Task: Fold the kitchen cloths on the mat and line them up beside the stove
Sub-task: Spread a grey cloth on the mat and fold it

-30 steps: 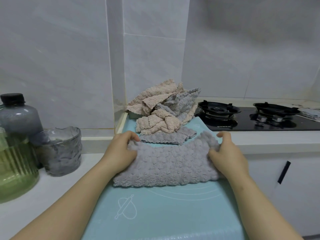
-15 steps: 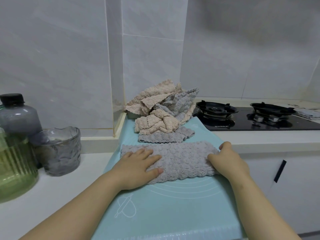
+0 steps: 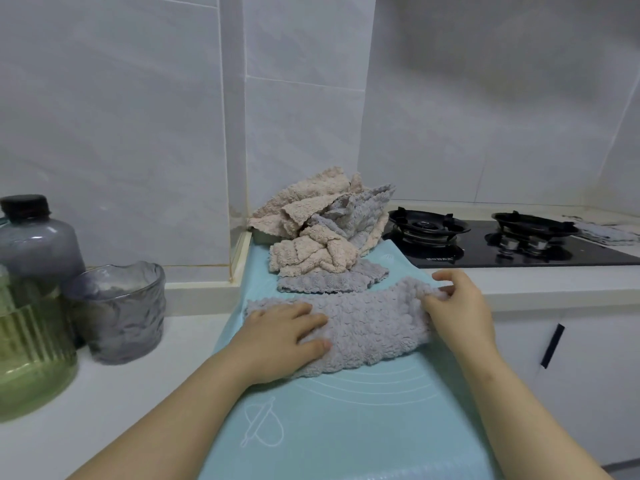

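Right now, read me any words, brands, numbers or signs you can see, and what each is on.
Stove: small white brand mark on its front edge, too blurred to read.
Mat: no words, only a white rolling-pin drawing and curved lines.
Nothing else shows text.

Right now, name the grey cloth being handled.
The nearest grey cloth: left hand presses it, right hand pinches its end. The folded grey cloth behind lies untouched.

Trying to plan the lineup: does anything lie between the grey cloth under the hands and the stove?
Yes. Behind the grey cloth, a folded grey cloth and a crumpled heap of cloths lie on the mat, toward the stove. The counter strip in front of the stove shows nothing.
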Tool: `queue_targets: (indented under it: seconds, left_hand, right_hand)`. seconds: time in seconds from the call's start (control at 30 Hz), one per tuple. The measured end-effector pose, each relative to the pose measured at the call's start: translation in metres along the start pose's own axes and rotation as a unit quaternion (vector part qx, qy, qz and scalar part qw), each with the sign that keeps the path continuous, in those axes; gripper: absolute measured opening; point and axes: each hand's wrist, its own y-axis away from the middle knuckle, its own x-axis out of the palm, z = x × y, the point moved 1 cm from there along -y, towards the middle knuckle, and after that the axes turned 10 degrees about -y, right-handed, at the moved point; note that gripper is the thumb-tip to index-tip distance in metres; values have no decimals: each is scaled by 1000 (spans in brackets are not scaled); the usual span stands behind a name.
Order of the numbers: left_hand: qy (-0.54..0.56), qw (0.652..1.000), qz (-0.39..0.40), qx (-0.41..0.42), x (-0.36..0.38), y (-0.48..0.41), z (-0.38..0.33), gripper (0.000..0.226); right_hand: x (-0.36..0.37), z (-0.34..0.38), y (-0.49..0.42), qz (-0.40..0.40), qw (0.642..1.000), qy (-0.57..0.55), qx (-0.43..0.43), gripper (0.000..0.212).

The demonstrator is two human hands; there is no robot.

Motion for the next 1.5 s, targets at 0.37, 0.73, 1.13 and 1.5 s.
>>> queue_targets:
  seconds: [0.37,0.73,1.13,1.5]
  left_hand:
    - [621,757,-63,-196,-18,-1,29,32]
    - [500,827,-180,-184,-20,3,32,15]
    - [160,944,-136,-256,-31,20,41,4]
    - [15,996,-3,-92,1,6,18,58]
  right_hand:
    - [53,103,40,348,899,-231,-133,18]
    - [60,38,26,123,975,-167,-85,21]
    - [67,41,38,184,967,-29,-173,5]
    - [84,39,52,396,879,177,-197,50]
